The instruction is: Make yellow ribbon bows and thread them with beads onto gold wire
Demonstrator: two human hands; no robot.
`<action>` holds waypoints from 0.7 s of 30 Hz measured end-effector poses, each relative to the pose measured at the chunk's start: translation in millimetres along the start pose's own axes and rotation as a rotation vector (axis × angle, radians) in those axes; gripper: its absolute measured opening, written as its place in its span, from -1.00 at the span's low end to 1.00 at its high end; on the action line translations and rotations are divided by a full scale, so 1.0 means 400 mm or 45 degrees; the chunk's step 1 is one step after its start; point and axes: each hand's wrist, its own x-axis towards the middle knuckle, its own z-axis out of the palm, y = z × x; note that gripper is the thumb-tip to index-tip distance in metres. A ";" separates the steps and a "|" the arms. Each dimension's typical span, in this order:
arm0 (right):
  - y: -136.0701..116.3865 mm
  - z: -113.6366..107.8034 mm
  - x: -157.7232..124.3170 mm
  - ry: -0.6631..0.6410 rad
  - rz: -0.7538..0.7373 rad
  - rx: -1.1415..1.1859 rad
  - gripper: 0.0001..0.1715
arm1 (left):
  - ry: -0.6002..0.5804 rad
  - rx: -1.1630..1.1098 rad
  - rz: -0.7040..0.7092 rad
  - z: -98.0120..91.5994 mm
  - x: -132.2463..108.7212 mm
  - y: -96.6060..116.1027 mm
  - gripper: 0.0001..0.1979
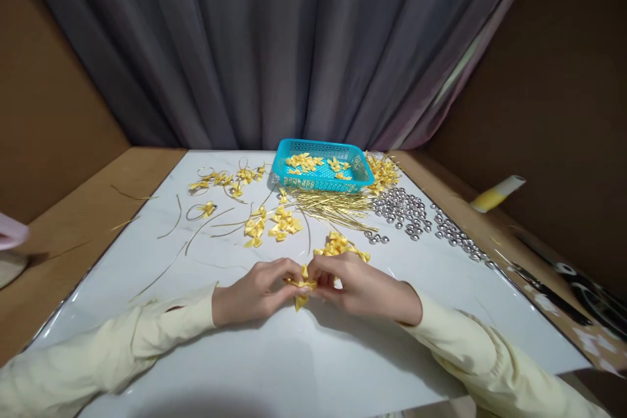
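Note:
Between my two hands, low over the white board, is a yellow ribbon bow (302,302). My left hand (267,287) pinches its left side with thumb and forefinger. From the other side, my right hand (350,281) has its fingers closed on the bow's right part, and the fingers cover some of it. Just beyond my right hand lies a pile of yellow bows (337,243). More loose bows (284,222) lie ahead of my left hand. A bundle of gold ties (336,206) is spread farther back.
A blue basket (323,187) with several bows stands at the back. Silver beads (401,209) are scattered to the right. Bows on gold loops (208,210) and loose gold ties (169,271) lie at left. A black-handled tool (558,297) and a glue bottle (498,194) are at right.

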 end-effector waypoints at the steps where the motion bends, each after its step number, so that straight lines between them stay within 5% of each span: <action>1: 0.001 0.000 0.000 -0.001 -0.014 -0.021 -0.92 | -0.012 0.015 0.033 -0.002 0.001 0.001 -0.95; 9: -0.017 -0.011 0.002 -0.132 0.017 -0.129 -0.85 | -0.298 0.299 0.456 -0.056 0.032 0.018 -0.80; 17: -0.029 -0.019 0.014 -0.152 -0.087 0.070 -0.84 | -0.384 0.106 0.218 -0.066 0.030 0.024 -0.76; 21: -0.031 -0.018 0.013 -0.152 -0.049 0.224 -0.82 | -0.469 -0.220 0.009 -0.066 0.030 0.035 -0.85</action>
